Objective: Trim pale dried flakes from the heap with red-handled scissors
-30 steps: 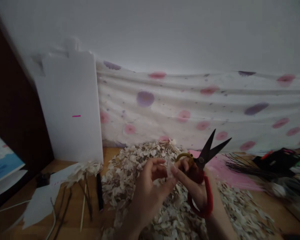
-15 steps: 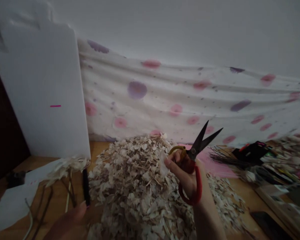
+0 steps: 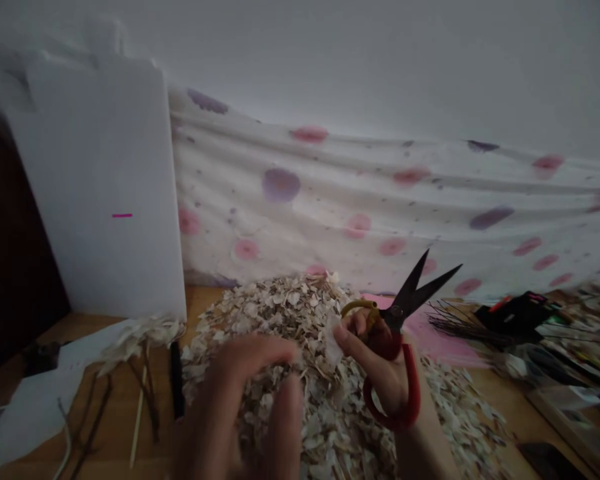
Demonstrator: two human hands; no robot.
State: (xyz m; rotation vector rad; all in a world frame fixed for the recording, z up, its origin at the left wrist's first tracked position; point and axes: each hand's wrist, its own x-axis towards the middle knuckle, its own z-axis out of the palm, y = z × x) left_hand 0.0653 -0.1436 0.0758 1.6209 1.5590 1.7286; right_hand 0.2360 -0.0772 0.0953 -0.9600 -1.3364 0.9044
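A thin pale petal [image 3: 333,343] is pinched between the thumb and forefinger of the right hand [image 3: 380,377], over a heap of dried petals [image 3: 285,310]. By the same hand the scissors [image 3: 397,312] are carried, their blades spread and pointed away from the petal. The left hand [image 3: 215,403] is held lower, its thumb and fingers parted (part of the heap is hidden behind it). To the left, a black stick [image 3: 177,380], a pale flower [image 3: 137,337] and white paper [image 3: 40,400] are seen beside a standing white panel [image 3: 105,187]. The back is screened by floral cloth [image 3: 330,177]. On the right, a pink sheet [image 3: 445,340] is partly covered by dark wiry stems [image 3: 455,323]; the black object [image 3: 515,317] beyond is perhaps a case, too dim to tell.
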